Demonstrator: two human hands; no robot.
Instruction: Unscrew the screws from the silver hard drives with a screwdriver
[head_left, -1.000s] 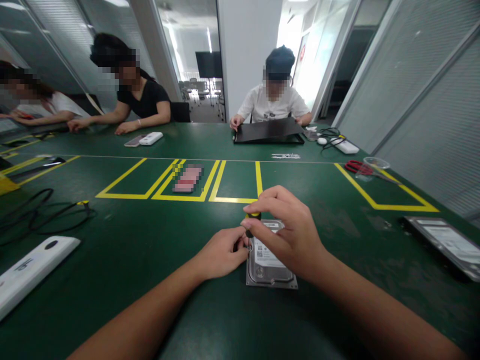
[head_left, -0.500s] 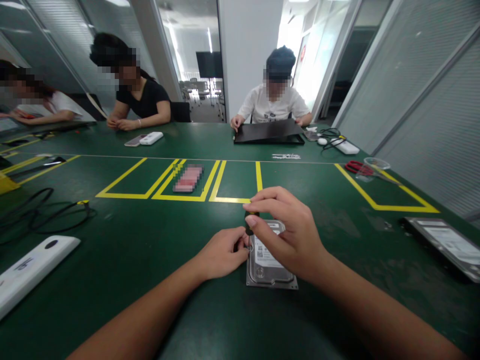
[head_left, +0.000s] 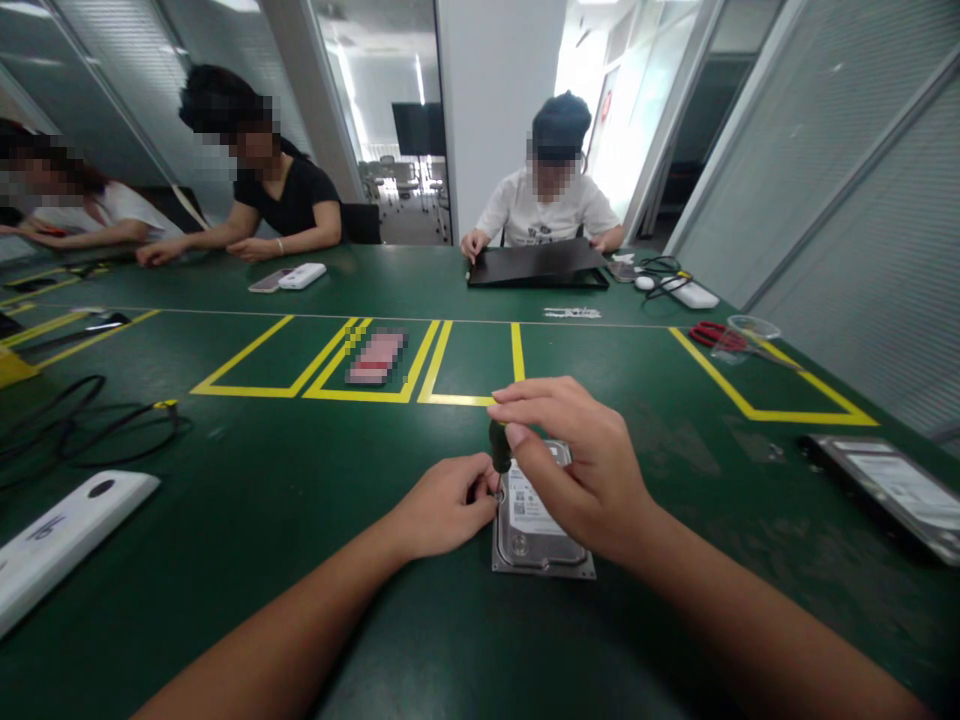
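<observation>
A metal hard drive (head_left: 534,545) with a white label lies flat on the green table in front of me. At its left edge, my left hand (head_left: 454,505) has its fingers curled in and pressed against the drive, close to the screwdriver's tip; the fingertips are partly hidden. Above the drive, my right hand (head_left: 581,465) pinches the dark handle of an upright screwdriver (head_left: 499,448) between thumb and fingers. The thin shaft points down at the drive's left side. My right hand covers part of the drive's right side.
Another hard drive (head_left: 892,490) lies to the right. Red-handled scissors (head_left: 718,336) sit behind it by a clear plastic cup (head_left: 754,328). A white power bank (head_left: 71,545) and black cable (head_left: 105,430) are at left. Across the table, a person holds a dark panel (head_left: 536,262).
The fingers of my right hand have shifted around the screwdriver handle, which shows more now. My left hand and the drive stay put. Across the table, a person in black has stretched one arm leftward.
</observation>
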